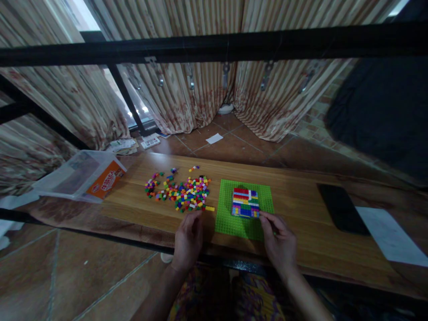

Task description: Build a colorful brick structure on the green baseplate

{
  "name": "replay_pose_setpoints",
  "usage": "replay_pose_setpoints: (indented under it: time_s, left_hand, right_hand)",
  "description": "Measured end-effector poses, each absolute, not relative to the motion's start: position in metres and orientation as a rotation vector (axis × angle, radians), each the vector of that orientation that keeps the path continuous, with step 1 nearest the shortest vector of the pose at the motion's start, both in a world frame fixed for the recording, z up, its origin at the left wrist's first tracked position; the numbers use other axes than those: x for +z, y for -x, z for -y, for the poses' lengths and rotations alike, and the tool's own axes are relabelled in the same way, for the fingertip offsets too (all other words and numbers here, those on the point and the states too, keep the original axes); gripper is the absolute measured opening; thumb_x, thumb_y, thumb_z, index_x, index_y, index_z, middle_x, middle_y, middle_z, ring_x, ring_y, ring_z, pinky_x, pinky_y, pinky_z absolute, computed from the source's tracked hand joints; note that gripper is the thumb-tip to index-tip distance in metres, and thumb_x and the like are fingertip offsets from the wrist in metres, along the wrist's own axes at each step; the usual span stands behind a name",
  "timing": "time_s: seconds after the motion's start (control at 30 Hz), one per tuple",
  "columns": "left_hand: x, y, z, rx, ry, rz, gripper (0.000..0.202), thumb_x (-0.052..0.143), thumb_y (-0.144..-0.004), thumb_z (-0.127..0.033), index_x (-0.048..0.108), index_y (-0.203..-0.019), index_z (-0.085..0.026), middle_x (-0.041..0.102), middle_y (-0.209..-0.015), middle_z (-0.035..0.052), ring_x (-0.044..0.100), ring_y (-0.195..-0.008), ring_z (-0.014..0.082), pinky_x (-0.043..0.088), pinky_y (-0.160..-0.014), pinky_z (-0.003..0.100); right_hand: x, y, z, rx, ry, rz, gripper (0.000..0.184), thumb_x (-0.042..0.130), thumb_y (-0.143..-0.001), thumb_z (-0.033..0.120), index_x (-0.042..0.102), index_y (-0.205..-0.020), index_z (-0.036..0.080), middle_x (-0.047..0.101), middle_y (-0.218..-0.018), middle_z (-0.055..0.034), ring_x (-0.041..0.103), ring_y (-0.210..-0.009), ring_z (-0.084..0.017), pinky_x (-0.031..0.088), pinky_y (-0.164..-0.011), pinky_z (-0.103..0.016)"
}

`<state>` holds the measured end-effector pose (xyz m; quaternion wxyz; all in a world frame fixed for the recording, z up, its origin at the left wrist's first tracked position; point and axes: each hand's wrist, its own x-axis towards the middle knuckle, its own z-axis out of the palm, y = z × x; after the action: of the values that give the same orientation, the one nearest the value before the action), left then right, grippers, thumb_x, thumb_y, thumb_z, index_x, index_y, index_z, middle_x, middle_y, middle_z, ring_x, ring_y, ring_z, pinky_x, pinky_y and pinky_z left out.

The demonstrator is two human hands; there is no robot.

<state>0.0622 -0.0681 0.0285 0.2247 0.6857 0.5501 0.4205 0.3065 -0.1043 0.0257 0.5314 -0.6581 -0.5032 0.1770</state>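
Note:
A green baseplate (234,223) lies on the wooden table (301,200), with a small multicoloured brick build (245,202) standing on it. My right hand (279,243) rests at the plate's near right corner, fingertips touching the build's lower right edge, fingers curled. My left hand (189,236) lies on the table just left of the plate, fingers bent downward near a loose yellow brick (210,208). A pile of several small coloured bricks (183,192) is spread out beyond my left hand.
A clear plastic box with an orange label (83,176) lies tipped at the table's left end. A black phone (341,207) and a white sheet (389,236) lie to the right. A black bar (214,44) crosses overhead; curtains hang behind.

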Motion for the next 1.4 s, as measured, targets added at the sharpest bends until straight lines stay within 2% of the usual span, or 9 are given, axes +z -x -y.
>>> replay_pose_setpoints:
  time_s: [0.23, 0.47, 0.63, 0.8, 1.0, 1.2, 1.4]
  left_hand:
    - [0.025, -0.027, 0.057, 1.109, -1.944, -1.749, 0.019, 0.048, -0.089, -0.024, 0.063, -0.101, -0.02, 0.07, -0.097, 0.0074, 0.067, -0.09, 0.0191, 0.053, -0.08, 0.031]
    - [0.024, 0.0, 0.026, 1.093, -1.903, -2.032, 0.02, 0.05, -0.088, -0.029, 0.066, -0.097, -0.019, 0.07, -0.09, 0.0064, 0.066, -0.078, 0.0175, 0.05, -0.072, 0.027]
    - [0.028, 0.018, 0.0, 1.132, -1.824, -2.159, 0.023, 0.049, -0.088, -0.025, 0.066, -0.1, -0.017, 0.069, -0.094, 0.0081, 0.064, -0.078, 0.0185, 0.048, -0.07, 0.028]
    - [0.019, 0.021, -0.008, 1.084, -1.777, -2.267, 0.023, 0.048, -0.088, -0.023, 0.065, -0.103, -0.018, 0.067, -0.098, 0.0092, 0.064, -0.086, 0.021, 0.048, -0.073, 0.03]
    - [0.011, 0.021, -0.006, 1.038, -1.846, -2.244, 0.021, 0.046, -0.089, -0.023, 0.064, -0.101, -0.019, 0.067, -0.096, 0.0083, 0.064, -0.09, 0.0216, 0.047, -0.075, 0.03]
    - [0.009, 0.023, -0.008, 1.084, -1.815, -2.225, 0.02, 0.048, -0.087, -0.022, 0.065, -0.097, -0.019, 0.067, -0.097, 0.0081, 0.064, -0.09, 0.0217, 0.047, -0.077, 0.03]
    - [0.033, 0.01, 0.013, 1.347, -1.504, -1.937, 0.022, 0.052, -0.087, -0.034, 0.064, -0.095, -0.017, 0.066, -0.088, 0.0049, 0.061, -0.079, 0.0171, 0.047, -0.076, 0.028]
  right_hand:
    - [0.029, -0.276, 0.121, 0.455, 1.515, 1.396, 0.018, 0.054, -0.092, 0.029, 0.069, -0.1, 0.025, 0.071, -0.095, -0.0054, 0.067, -0.088, -0.02, 0.052, -0.079, -0.034]
    - [0.036, -0.228, 0.109, 0.607, 1.391, 1.673, 0.021, 0.047, -0.094, 0.023, 0.068, -0.096, 0.026, 0.069, -0.09, -0.0036, 0.065, -0.087, -0.018, 0.051, -0.077, -0.031]
    - [0.033, -0.205, 0.084, 0.589, 1.354, 1.739, 0.02, 0.047, -0.093, 0.02, 0.067, -0.097, 0.023, 0.067, -0.091, -0.0053, 0.064, -0.086, -0.018, 0.05, -0.078, -0.03]
    - [0.029, -0.186, 0.053, 0.535, 1.416, 1.838, 0.019, 0.048, -0.091, 0.016, 0.067, -0.092, 0.022, 0.065, -0.09, -0.0051, 0.062, -0.086, -0.019, 0.047, -0.079, -0.031]
    - [0.028, -0.164, 0.023, 0.421, 1.537, 1.969, 0.018, 0.053, -0.088, 0.017, 0.069, -0.093, 0.024, 0.062, -0.094, -0.0058, 0.058, -0.087, -0.02, 0.045, -0.077, -0.031]
    - [0.028, -0.153, 0.012, 0.331, 1.624, 2.083, 0.019, 0.052, -0.088, 0.015, 0.069, -0.087, 0.022, 0.059, -0.096, -0.0074, 0.056, -0.085, -0.02, 0.044, -0.072, -0.03]
    - [0.045, -0.157, 0.02, 0.387, 1.556, 2.009, 0.019, 0.047, -0.093, 0.016, 0.065, -0.089, 0.021, 0.061, -0.096, -0.0064, 0.057, -0.088, -0.019, 0.044, -0.076, -0.03]
